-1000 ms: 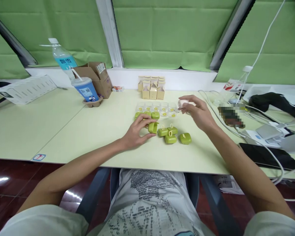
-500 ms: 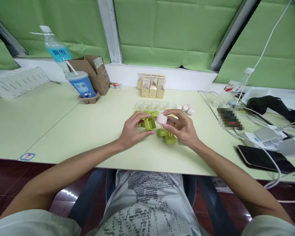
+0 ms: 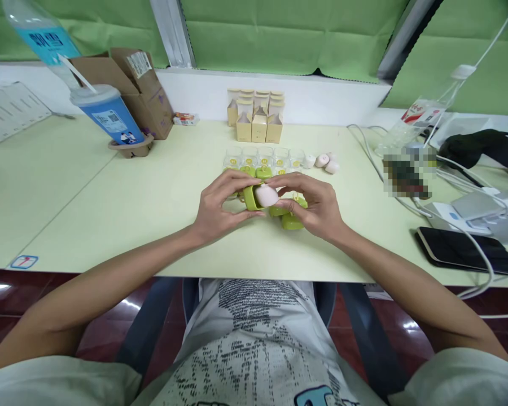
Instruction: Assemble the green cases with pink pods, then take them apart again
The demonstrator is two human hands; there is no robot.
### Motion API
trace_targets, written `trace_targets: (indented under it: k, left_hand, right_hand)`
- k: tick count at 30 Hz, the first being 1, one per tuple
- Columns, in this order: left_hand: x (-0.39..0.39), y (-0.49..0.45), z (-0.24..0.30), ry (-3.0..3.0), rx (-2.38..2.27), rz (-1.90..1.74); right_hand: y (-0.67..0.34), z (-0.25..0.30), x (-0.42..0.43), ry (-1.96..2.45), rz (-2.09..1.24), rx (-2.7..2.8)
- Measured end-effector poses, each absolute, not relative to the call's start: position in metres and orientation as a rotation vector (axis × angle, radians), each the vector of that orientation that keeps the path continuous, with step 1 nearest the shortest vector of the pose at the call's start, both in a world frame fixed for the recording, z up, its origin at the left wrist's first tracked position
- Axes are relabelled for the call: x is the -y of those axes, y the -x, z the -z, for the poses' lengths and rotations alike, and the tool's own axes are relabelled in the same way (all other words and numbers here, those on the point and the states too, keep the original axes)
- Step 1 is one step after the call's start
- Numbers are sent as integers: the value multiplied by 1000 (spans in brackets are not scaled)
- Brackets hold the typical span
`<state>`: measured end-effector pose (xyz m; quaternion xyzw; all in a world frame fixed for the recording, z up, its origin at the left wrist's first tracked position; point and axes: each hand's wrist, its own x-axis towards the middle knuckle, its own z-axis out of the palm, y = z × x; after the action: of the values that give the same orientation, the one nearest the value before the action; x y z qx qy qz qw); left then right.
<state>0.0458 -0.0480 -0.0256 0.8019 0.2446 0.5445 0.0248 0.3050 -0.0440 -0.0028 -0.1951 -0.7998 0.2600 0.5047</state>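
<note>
My left hand (image 3: 222,202) pinches a small green square case (image 3: 249,198) between thumb and fingers, its hollow side turned to the right. With thumb and fingertips, my right hand (image 3: 315,204) grips a rounded pale pink piece (image 3: 267,195), which sits at the mouth of that case and partly inside it. Several closed-looking green cases (image 3: 293,221) lie on the table under and beside my right hand. Behind my hands are more green cases (image 3: 263,172) and a row of clear cups (image 3: 249,156) with yellow marks. Several loose pale pieces (image 3: 322,160) lie right of the cups.
Small cardboard boxes (image 3: 259,128) stand against the wall. At left are a blue drink cup (image 3: 110,117), a large bottle (image 3: 46,42) and an open carton (image 3: 152,101). Cables, a phone (image 3: 469,251) and a clear bottle (image 3: 410,127) occupy the right side.
My right hand has brought the pale pink piece leftward from beside the green case into its opening. The camera view has tipped downward and come closer to the table.
</note>
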Motion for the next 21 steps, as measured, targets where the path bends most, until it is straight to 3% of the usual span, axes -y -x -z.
trace_targets:
  k: [12,21]
  left_hand:
    - [50,-52,27,-2503,-717,-1746]
    - [49,-60,36,-2378,-887,-1877]
  right_hand:
    - [-297,12,43,482,-450,1921]
    - [-281,15,56,548,-1031,1740]
